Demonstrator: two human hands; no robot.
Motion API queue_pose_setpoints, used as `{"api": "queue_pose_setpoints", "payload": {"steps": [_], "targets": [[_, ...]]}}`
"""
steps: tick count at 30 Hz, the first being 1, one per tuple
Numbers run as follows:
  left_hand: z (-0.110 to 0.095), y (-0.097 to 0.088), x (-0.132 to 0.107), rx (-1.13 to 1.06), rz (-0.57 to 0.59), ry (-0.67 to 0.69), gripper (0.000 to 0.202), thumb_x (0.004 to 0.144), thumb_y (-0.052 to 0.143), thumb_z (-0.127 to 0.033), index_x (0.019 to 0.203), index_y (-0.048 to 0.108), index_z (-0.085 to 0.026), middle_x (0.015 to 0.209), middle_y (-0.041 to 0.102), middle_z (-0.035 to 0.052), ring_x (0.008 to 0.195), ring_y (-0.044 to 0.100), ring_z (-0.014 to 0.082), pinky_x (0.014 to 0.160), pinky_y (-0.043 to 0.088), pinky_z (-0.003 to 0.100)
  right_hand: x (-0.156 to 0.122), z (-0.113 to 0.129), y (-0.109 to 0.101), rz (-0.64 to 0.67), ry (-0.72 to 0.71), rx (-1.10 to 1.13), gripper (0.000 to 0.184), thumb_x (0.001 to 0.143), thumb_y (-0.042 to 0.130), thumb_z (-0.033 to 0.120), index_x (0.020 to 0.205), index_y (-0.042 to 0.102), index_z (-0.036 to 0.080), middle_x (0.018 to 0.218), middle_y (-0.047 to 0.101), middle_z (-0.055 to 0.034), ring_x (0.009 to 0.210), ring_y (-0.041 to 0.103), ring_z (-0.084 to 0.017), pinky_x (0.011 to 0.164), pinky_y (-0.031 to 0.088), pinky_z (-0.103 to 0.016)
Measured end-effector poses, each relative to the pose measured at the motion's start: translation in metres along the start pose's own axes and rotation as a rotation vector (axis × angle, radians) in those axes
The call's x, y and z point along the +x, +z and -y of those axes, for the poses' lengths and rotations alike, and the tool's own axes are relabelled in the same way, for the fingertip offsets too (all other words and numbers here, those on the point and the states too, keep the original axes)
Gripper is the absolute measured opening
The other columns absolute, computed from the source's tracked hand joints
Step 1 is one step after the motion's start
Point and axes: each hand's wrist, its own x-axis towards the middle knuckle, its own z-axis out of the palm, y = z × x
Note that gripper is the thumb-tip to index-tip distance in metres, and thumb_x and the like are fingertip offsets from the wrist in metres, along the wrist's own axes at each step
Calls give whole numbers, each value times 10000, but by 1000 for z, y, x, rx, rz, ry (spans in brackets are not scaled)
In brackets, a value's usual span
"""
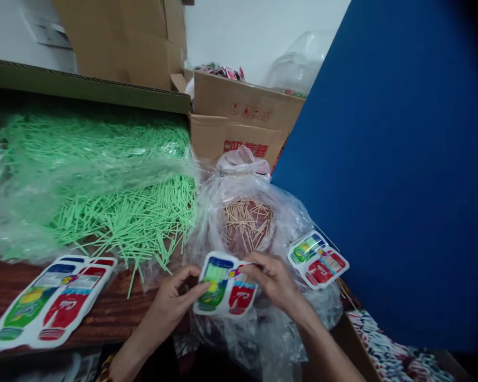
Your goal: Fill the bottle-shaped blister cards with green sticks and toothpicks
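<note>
My left hand (181, 292) pinches the left edge of a flat packet (219, 307) shaped like two bottles, one green and one red with "Cola" on it. Green sticks show through the window of its green half. At the packet's upper right, my right hand (273, 278) has thumb and fingers closed on the red half; whether a small stick is also between them is hidden. Just beyond lies a clear plastic bag (207, 212) with loose brown sticks (247, 220) in its round hollow. A similar packet (318, 260) rests on the bag to the right.
On the left, a heap of green sticks (131, 212) spills from clear plastic by a cardboard box (143, 98). Overlapping packets (51, 302) lie on the wooden table (111, 313). A blue panel (390, 175) blocks the right side, with a box of printed wrappers (386, 339) below.
</note>
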Motion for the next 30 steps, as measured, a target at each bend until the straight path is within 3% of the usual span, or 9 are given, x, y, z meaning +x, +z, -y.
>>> {"api": "queue_pose_setpoints", "payload": {"steps": [7, 9, 11, 14, 17, 19, 23, 27, 30], "targets": [[2, -6, -3, 89, -99, -15, 135, 848, 586, -316, 804, 622, -195, 724, 537, -34, 664, 471, 126, 628, 374, 216, -35, -49, -118, -626, 225, -74, 238, 752, 671, 417, 815, 639, 190, 697, 622, 8, 595, 539, -136, 546, 407, -225], [2, -6, -5, 88, -93, -31, 145, 849, 583, -321, 791, 622, -194, 704, 528, -37, 655, 469, 126, 627, 373, 216, -44, -71, -140, -709, 328, -114, 274, 728, 662, 450, 814, 634, 192, 670, 629, 1, 573, 548, -153, 523, 408, -235], [3, -7, -8, 89, -82, -47, 154, 851, 578, -332, 793, 624, -197, 665, 507, -45, 631, 463, 124, 612, 370, 215, -53, -94, -152, -671, 428, -201, 290, 748, 608, 475, 829, 625, 197, 692, 657, -24, 591, 582, -182, 537, 428, -262], [6, -13, -12, 87, -97, -68, 155, 845, 582, -344, 805, 632, -202, 624, 489, -54, 599, 463, 123, 592, 373, 213, -64, -119, -154, -472, 648, -595, 339, 795, 513, 520, 880, 650, 222, 753, 686, -72, 655, 615, -241, 562, 427, -315], [5, -23, -18, 102, -151, -58, 146, 838, 588, -341, 808, 635, -206, 642, 526, -49, 595, 489, 127, 595, 393, 217, -73, -125, -149, -431, 695, -923, 422, 849, 412, 543, 1041, 630, 237, 950, 687, -121, 782, 633, -300, 611, 440, -374], [3, -31, -24, 153, -242, -31, 136, 837, 588, -335, 822, 636, -209, 686, 572, -38, 630, 526, 139, 623, 414, 226, -75, -121, -146, -483, 583, -1019, 437, 877, 371, 500, 1114, 598, 211, 1055, 649, -158, 882, 620, -324, 667, 460, -410], [5, -66, -38, 367, -536, 52, 143, 856, 560, -330, 893, 634, -213, 850, 656, 4, 814, 597, 187, 768, 445, 266, -51, -105, -126, -622, 292, -1078, 364, 867, 415, 457, 1060, 607, 215, 972, 633, -218, 903, 574, -379, 716, 444, -490], [14, -130, -57, 787, -826, 102, 202, 861, 529, -352, 963, 620, -203, 957, 658, 54, 944, 589, 240, 904, 414, 350, 10, -58, -53, -347, -220, -666, 199, 894, 469, 351, 1019, 584, 247, 1046, 632, -150, 999, 577, -290, 874, 438, -429], [23, -173, -70, 1122, -917, -82, 265, 869, 503, -374, 1027, 622, -197, 1043, 629, 95, 1010, 543, 303, 891, 401, 435, 55, -5, 25, -22, -443, -456, 181, 927, 454, 281, 1008, 605, 220, 1042, 630, -101, 1013, 562, -241, 898, 423, -394]]}}
